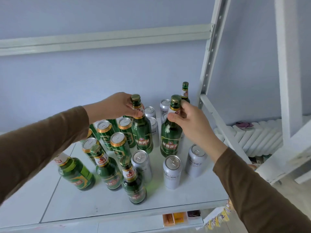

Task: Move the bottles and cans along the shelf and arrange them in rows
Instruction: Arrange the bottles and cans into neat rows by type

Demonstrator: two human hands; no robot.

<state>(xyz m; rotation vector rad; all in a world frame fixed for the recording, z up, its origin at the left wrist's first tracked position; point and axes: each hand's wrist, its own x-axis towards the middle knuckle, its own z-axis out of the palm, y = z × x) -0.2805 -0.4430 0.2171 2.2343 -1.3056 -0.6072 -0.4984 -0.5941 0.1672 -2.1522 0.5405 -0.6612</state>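
Observation:
Green beer bottles, green cans and silver cans stand together on a white shelf [75,204]. My left hand [116,105] pinches the neck of one upright green bottle [142,132] near the middle. My right hand [190,121] grips the neck of a second upright green bottle [170,138] just to its right. Three more green bottles [107,170] stand in front at the left. Several green cans [119,143] cluster behind them. Silver cans [171,172] stand in front and to the right, with more at the back [165,105]. A lone green bottle [185,92] stands at the far back right.
A white slotted upright post [210,52] rises at the shelf's back right, and a thick white frame [286,81] stands to the right. A white rail [101,41] runs along the wall. Small packets [181,217] lie on a lower shelf. A white radiator [255,137] sits beyond.

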